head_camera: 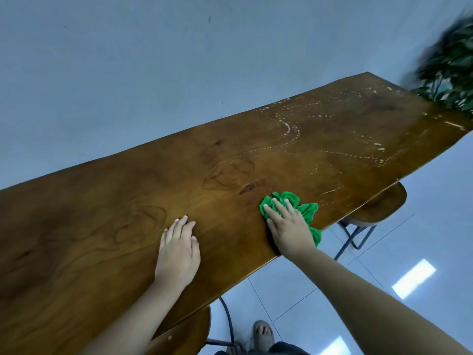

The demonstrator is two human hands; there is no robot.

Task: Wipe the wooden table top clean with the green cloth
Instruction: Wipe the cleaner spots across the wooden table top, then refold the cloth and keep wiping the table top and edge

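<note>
Just one view here, head-mounted and wide-angle, looking forward and down from right above the near edge of the worktop [128,226]. It's tilted, so the worktop runs diagonally toward the upper right, with floor [384,265] showing below.

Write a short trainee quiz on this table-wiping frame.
1. True or false: the right hand presses the cloth flat on the table.
2. Where do the white droplet trails lie? A) under the left hand B) on the far end by the plant C) on the stool
3. Fill in: the left hand rests ___ on the wood, holding nothing.

Key: 1 true; 2 B; 3 flat.
</note>
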